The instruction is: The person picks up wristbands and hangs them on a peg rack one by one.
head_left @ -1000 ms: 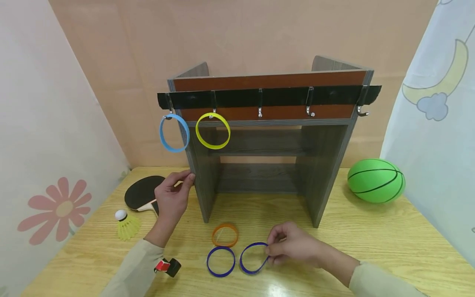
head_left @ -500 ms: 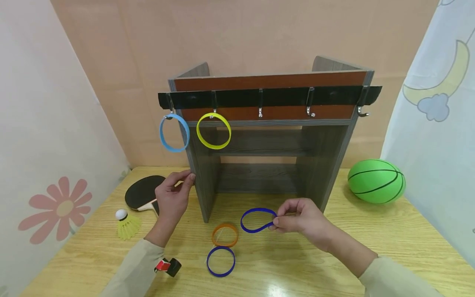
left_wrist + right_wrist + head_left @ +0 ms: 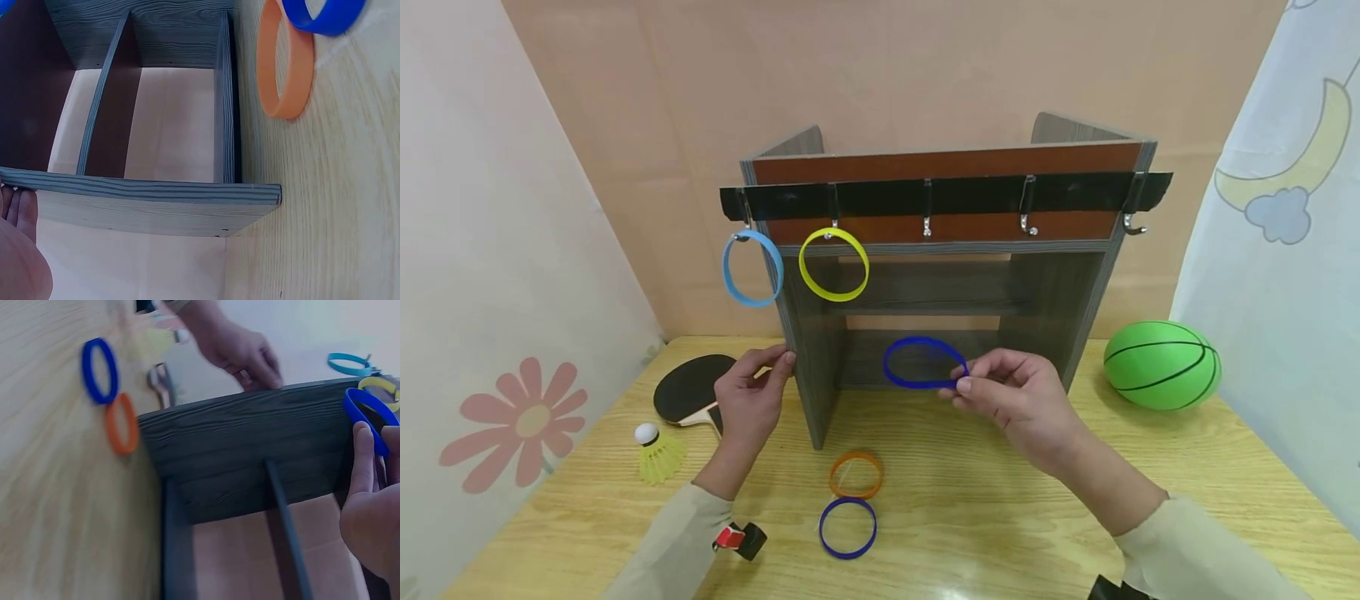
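My right hand [image 3: 1030,408] pinches a dark blue silicone wristband [image 3: 917,387] between thumb and fingers, in front of the grey wooden shelf [image 3: 801,358]. In the right wrist view this wristband [image 3: 351,411] stands upright in the fingers. My left hand [image 3: 751,400] grips the front edge of the shelf's left side panel; its fingertips are partly hidden. A light blue wristband [image 3: 727,271] and a yellow wristband [image 3: 867,271] hang on the two leftmost hooks. On the table lie an orange wristband [image 3: 832,477] and a second dark blue wristband [image 3: 822,533], close together.
A black strip [image 3: 880,197] across the shelf's top carries several metal hooks, the middle one [image 3: 927,227] bare. To the left lie a table tennis bat [image 3: 688,387] and a yellow shuttlecock [image 3: 659,454]. A green ball [image 3: 1161,365] sits at right.
My right hand has lifted the dark blue wristband off the table and carried it up and slightly right, to before the shelf's lower opening. My left hand has stayed put.
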`<state>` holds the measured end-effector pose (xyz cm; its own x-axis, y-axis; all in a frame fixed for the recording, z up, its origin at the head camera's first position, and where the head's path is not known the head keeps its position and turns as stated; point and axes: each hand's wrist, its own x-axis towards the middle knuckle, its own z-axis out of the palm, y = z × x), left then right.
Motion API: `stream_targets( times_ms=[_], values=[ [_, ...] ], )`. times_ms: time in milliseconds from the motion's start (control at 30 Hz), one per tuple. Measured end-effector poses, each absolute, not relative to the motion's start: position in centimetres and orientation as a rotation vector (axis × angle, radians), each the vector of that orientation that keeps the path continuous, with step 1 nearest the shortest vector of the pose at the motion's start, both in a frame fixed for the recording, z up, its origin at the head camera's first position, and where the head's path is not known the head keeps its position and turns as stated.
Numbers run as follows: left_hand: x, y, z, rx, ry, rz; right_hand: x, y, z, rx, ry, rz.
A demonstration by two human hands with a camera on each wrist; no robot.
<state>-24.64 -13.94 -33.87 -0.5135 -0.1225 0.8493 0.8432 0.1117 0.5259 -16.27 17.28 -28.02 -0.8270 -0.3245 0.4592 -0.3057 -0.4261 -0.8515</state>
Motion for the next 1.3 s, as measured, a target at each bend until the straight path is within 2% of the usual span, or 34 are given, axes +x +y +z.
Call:
stream_targets(
  times_ms=[367, 733, 1300],
  values=[
    [-24.5, -14.0, -33.9, -0.720, -1.598, -1.509, -16.7, 15.7, -24.3, -1.012, 1.528, -2.665],
    [-24.7, -13.9, -33.8, -0.719, -1.593, -1.502, -17.4, 14.9, -21.7, -0.965, 1.418, -2.818],
    [-24.6, -13.9, -33.8, -0.723, -1.589, -1.510, -18.6, 15.1, -22.1, -0.851, 1.372, -2.873]
  ],
)
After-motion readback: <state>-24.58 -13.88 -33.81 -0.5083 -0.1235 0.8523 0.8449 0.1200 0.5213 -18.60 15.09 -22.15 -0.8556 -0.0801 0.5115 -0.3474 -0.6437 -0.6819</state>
